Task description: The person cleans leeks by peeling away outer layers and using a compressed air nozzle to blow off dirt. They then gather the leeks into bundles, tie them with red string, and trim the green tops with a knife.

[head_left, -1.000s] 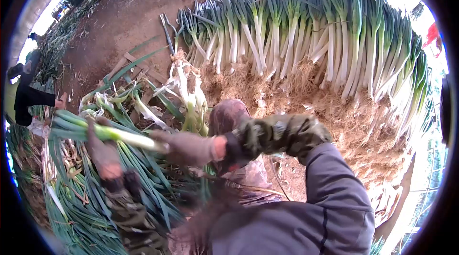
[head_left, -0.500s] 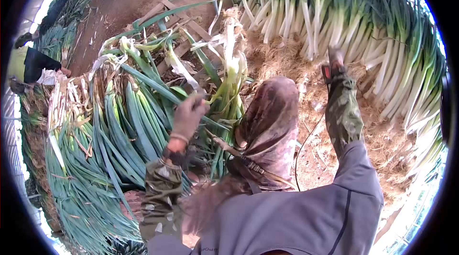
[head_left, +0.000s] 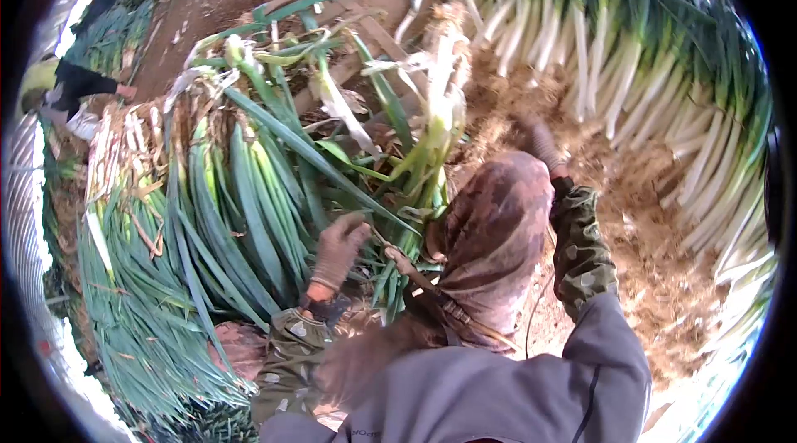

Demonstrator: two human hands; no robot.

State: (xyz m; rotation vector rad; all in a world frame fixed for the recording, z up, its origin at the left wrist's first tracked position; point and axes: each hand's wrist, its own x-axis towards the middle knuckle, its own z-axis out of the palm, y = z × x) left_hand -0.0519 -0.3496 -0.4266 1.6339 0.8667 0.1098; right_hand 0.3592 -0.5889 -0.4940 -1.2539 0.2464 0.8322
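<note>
My left hand [head_left: 340, 249], in a knit glove, hovers by the green leaves of a heap of untrimmed long green onions [head_left: 241, 186]. Its fingers are loosely bent, with nothing visible in them. Beyond my raised knee [head_left: 502, 215] is my right hand [head_left: 538, 142], also gloved and smeared by motion; its fingers cannot be made out. A thin rod with a hose [head_left: 427, 283] lies across my lap, its tip near the left hand. Just left of the knee, peeled-off leaves and pale skins [head_left: 436, 111] stand in a bunch.
Cleaned green onions with white stems [head_left: 581, 53] lie in a long curved row at the right, over root litter [head_left: 631, 194]. Wooden slats [head_left: 365, 24] lie among scraps ahead. Another person's dark sleeve [head_left: 83, 84] shows at far left.
My right hand has come back from the row of cleaned onions towards my knee. My left hand has dropped slightly towards me, away from the loose leaves. The view has shifted a little.
</note>
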